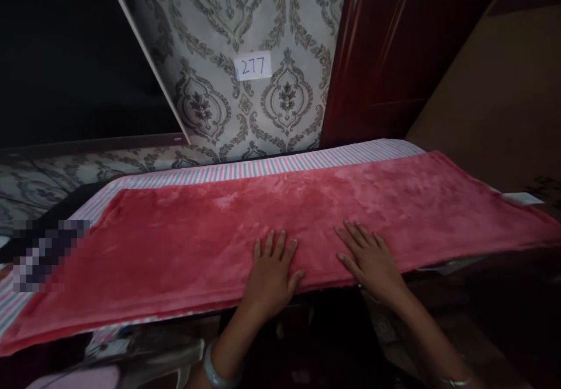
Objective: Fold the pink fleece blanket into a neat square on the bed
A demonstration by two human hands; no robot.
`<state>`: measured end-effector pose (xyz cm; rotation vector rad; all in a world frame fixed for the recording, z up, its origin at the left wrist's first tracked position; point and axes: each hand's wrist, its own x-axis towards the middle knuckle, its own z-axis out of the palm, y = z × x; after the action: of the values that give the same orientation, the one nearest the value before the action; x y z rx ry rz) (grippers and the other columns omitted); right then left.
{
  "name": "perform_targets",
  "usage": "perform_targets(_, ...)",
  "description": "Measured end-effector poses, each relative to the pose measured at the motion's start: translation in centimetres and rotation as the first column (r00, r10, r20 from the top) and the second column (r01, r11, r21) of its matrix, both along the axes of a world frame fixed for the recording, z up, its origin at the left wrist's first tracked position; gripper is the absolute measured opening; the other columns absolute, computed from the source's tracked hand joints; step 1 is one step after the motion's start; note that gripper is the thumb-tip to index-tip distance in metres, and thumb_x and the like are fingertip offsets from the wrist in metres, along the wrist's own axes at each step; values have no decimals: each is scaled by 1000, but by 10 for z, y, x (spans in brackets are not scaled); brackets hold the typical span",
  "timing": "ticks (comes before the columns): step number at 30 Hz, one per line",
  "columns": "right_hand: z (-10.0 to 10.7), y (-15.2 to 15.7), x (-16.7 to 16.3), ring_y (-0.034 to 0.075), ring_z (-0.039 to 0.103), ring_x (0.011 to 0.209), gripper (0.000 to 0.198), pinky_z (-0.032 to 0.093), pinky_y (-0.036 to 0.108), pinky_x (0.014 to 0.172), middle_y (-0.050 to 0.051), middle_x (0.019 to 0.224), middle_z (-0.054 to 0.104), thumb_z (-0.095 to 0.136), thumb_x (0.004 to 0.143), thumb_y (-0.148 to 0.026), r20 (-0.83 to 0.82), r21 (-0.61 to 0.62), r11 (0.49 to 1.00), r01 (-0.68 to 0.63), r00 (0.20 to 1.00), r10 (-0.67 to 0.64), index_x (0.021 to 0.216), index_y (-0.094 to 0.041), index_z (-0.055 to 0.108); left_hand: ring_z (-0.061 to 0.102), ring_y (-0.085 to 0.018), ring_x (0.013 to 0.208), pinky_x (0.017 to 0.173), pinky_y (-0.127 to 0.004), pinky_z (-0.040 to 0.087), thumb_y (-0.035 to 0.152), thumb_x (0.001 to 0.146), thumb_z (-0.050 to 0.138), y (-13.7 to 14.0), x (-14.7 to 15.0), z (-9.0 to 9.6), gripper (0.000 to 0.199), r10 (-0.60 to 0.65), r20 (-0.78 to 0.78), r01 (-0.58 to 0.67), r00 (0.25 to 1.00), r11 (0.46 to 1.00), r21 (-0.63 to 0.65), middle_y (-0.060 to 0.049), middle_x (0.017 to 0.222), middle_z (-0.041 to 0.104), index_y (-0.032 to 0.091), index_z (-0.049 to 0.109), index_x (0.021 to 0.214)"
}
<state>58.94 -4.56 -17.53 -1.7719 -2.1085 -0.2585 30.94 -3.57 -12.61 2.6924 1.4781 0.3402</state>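
A long, folded pink-red plush blanket (pixel 184 243) lies flat across the table in front of me. Under it a striped cloth (pixel 280 165) shows along the far edge and at the left end. My left hand (pixel 272 272) rests palm down on the near middle part of the blanket, fingers spread. To its right, my right hand (pixel 368 257) also lies flat on the plush, fingers apart. Neither hand grips anything. A pale bangle circles my left wrist, and a thin band is on my right wrist.
A dark television screen (pixel 79 56) stands at the back left. Patterned wallpaper carries a paper label reading 277 (pixel 253 66). A dark red wooden panel (pixel 385 44) rises at the back right, beside a brown surface (pixel 504 97). A blurred-out patch (pixel 48 257) covers something at the left end.
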Motion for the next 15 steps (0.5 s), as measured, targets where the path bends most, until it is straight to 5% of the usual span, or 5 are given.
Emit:
perform_targets(4,1,7,14,37,48,142,53,42,64,110,12,151,56,44,99,-54,-75,-34,998,-62,995,59,142,-28,63,22,-40,156,121,-72,26,52,100,51,-4,2,5,65,-6,17,7,1000,999,-47,-12,168,32,25,40,158)
perform_targets(8,26,38,15,33,59,132,51,45,56,111,13,139,66,42,101,-50,-145,-29,980,-199,971,193,137,-24,67,21,-41,156,121,-72,25,55,101,48,-4,1,8,65,-3,30,5,1000,998,-66,-13,168,31,24,41,157)
perform_targets(15,69,136,-43,37,36,150,63,37,62,115,12,164,38,43,101,-55,-56,-105,960,-261,965,256,159,-29,41,23,-41,156,121,-71,26,56,100,50,-5,1,7,65,3,40,-1,999,998,-64,-14,166,34,25,43,156)
